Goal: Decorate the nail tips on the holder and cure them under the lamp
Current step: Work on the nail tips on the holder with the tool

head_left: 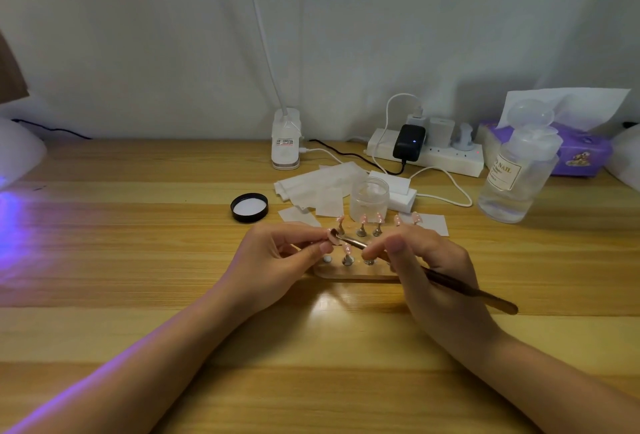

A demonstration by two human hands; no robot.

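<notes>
Over the wooden desk (138, 260) both hands meet just above the nail-tip holder (353, 272), a pale wooden board lying flat near the desk's middle; the left hand (277, 260) pinches a single pink nail tip (333, 237) on its stand between thumb and forefinger, the other fingers curled beneath; the right hand (429, 271) grips a slim brown brush (460, 286) much as one holds a pen, its head touching the held tip and its handle slanting back to the right past the wrist; more pink nail tips (378, 218) stand upright on metal pegs in the board's far row; just behind the board sit a small clear jar (370, 199), its black lid (249, 207) lying apart to the left, and a scatter of white wipes (318, 181); farther back stand a clip lamp's white base (286, 143), a power strip (429, 153) with chargers, a clear pump bottle (516, 170) and a purple tissue box (581, 151); at the far left edge a white curing lamp (17, 153) throws violet light across the desk.
</notes>
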